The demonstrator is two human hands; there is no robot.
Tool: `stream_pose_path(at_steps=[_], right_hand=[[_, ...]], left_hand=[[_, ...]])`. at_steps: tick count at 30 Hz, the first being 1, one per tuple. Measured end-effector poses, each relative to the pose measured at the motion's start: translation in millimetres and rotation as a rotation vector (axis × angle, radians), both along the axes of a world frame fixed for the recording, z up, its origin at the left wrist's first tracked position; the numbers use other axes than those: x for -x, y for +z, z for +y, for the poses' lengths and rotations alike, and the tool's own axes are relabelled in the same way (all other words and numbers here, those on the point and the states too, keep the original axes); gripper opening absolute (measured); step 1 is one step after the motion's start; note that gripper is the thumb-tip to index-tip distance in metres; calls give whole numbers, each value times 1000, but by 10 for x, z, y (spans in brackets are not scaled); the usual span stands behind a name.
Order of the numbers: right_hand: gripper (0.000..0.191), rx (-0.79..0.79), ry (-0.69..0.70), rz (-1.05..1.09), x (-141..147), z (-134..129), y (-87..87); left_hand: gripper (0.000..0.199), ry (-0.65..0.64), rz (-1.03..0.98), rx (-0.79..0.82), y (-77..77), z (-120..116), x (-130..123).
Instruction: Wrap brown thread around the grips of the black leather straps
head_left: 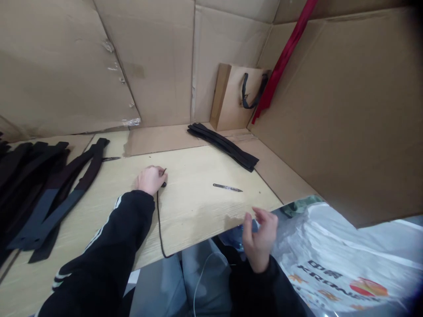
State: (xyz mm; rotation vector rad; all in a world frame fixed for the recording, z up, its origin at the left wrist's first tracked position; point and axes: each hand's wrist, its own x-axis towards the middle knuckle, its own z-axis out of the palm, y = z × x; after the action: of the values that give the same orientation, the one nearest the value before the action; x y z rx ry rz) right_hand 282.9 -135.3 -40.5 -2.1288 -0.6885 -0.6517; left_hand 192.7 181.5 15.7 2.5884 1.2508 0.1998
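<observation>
My left hand rests low over the table with its fingers closed on a thin black cord. A short end of the cord sticks up past the fingertips, and a small black bead or knot shows beside them. The rest of the cord runs down to the table's front edge. My right hand is held at that edge, thumb and fingers apart, with nothing visible in it. Between the hands, nearer the right one, a flat pointed metal needle lies on the wood.
Black fabric strips lie at the back. More dark straps are piled at the left. Cardboard walls enclose the table, with a handled paper bag and red strip in the corner. A white sack stands at the right.
</observation>
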Motion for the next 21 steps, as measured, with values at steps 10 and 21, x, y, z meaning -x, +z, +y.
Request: stream_pose_path(at_steps=[10,21], right_hand=[[28,432,139,658,671,-1155,-850],[57,340,-29,1258,752,-1295,-962]], left_hand=[[34,-28,-16,-67,-140,62,-73],[33,-30,-86,-46,-239,128,-20]])
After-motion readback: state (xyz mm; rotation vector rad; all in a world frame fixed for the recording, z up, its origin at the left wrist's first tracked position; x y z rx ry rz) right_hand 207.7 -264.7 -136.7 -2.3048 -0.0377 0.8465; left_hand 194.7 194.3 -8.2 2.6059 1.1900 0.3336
